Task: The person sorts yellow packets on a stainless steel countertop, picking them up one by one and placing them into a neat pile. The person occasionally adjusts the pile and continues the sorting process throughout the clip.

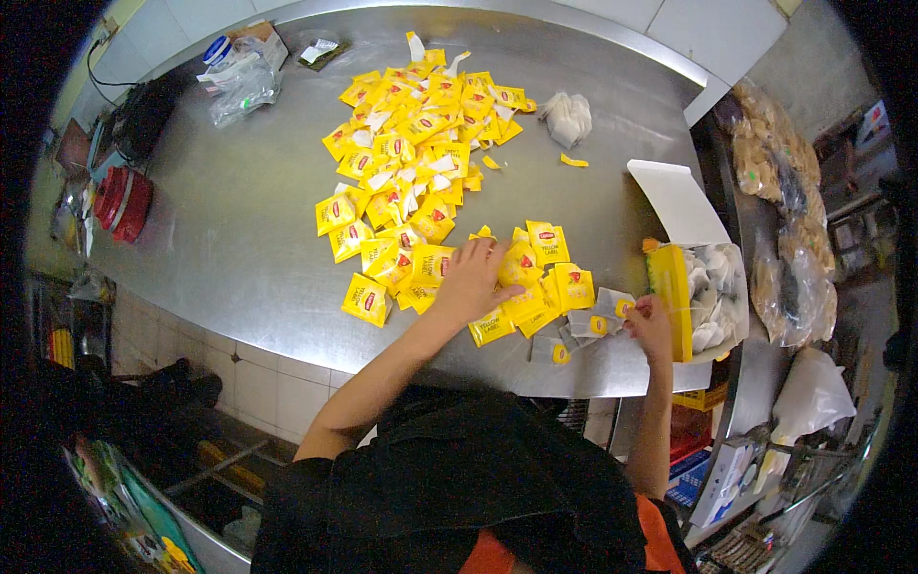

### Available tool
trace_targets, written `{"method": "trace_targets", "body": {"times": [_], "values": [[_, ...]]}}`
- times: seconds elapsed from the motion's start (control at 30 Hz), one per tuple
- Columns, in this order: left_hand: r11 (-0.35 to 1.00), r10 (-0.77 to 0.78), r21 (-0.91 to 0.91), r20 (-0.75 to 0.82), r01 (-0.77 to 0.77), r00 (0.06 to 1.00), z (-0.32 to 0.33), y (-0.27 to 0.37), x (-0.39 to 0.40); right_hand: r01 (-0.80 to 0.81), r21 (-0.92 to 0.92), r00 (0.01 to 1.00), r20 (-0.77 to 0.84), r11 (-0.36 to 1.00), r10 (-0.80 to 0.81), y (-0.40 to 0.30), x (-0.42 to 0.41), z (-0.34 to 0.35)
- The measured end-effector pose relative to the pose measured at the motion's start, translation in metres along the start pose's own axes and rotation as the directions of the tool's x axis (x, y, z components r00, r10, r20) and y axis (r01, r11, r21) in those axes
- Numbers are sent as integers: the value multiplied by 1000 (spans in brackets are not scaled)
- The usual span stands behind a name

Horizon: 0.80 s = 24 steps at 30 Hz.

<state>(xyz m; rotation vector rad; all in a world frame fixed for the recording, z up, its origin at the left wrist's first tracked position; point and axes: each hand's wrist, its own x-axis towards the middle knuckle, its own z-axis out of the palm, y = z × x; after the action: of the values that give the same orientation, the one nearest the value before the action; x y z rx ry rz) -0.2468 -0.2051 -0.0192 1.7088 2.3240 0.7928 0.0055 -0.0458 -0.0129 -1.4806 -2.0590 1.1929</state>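
My left hand [473, 276] rests over yellow Lipton tea sachets, with thumb and fingers spread apart. Close to it, on the right, lies a small group of sachets [520, 301]. My right hand [649, 326] pinches at the yellow tag of an unwrapped tea bag [615, 300] near the table's front edge. Beside that bag are other tagged tea bags [589, 324] on the steel. An open carton [681, 305] filled with white tea bags [710, 298] stands just right of my right hand, its white flap raised. Beyond my left hand spreads a large heap of yellow sachets and torn wrappers [409, 158].
The steel table [237, 215] has a raised back edge. Toward its rear right sit a bundle of tea bags [566, 118] and a yellow scrap [574, 161]. Plastic bags [247, 86] and a red container [123, 203] are at left. Bagged brown goods [782, 194] line the right-hand shelf.
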Motion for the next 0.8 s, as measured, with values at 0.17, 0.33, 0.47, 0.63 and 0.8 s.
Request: {"method": "trace_targets", "body": {"times": [0.17,0.33,0.47,0.63,0.8], "values": [[999,-16,52,43,14,999,17,8,15,275,-429,911,-169,861,-375,-3,-5,11],[988,-15,-155,46,22,999,8,9,19,391,-89,919,93,916,-384,-41,-12,44],[887,28,-461,7,-22,1000,-10,14,6,146,301,933,276,942,-233,-78,-22,72],[831,170,-540,20,-133,985,-30,21,-13,-177,665,896,414,726,-161,-106,-32,83],[858,153,-492,-34,-150,988,-36,32,-21,50,492,846,441,869,-299,-115,-37,80]]}}
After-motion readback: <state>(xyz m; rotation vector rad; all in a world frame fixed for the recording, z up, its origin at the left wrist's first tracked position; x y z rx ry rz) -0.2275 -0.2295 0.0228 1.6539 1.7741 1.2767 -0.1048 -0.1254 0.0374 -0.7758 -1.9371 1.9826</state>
